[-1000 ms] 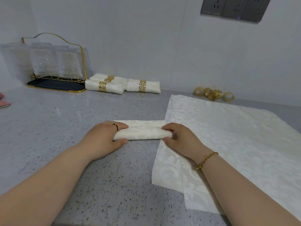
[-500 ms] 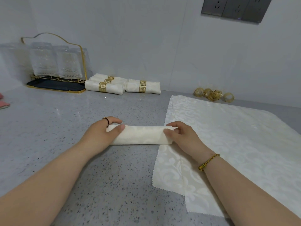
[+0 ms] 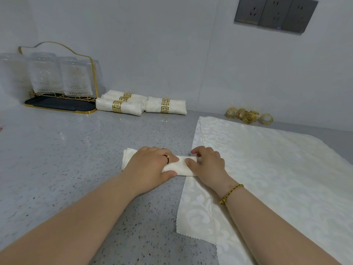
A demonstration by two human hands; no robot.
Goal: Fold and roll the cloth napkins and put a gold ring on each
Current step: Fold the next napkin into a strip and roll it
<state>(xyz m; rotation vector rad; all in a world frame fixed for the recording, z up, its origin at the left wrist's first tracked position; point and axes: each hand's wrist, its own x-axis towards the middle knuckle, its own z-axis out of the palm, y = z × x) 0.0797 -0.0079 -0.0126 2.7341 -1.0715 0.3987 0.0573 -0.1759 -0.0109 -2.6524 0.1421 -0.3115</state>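
Both forearms are bare, entering from the bottom corners of the frame. At centre, the left hand (image 3: 150, 165) wears a thin dark ring (image 3: 167, 158) with a small gold piece. Just right of centre, the right hand (image 3: 208, 165) has a braided gold-and-dark cord bracelet (image 3: 230, 194) at its wrist.

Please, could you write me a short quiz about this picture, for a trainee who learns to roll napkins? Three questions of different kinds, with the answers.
1. True or false: the napkin roll held between the left hand and the right hand already carries a gold ring.
2. Where do the loose gold rings lie? A: on the napkin roll. B: at the back, beyond the flat cloth. C: beside the left hand.
3. Fill in: the bracelet is on the ____ wrist.
Key: 1 false; 2 B; 3 right.
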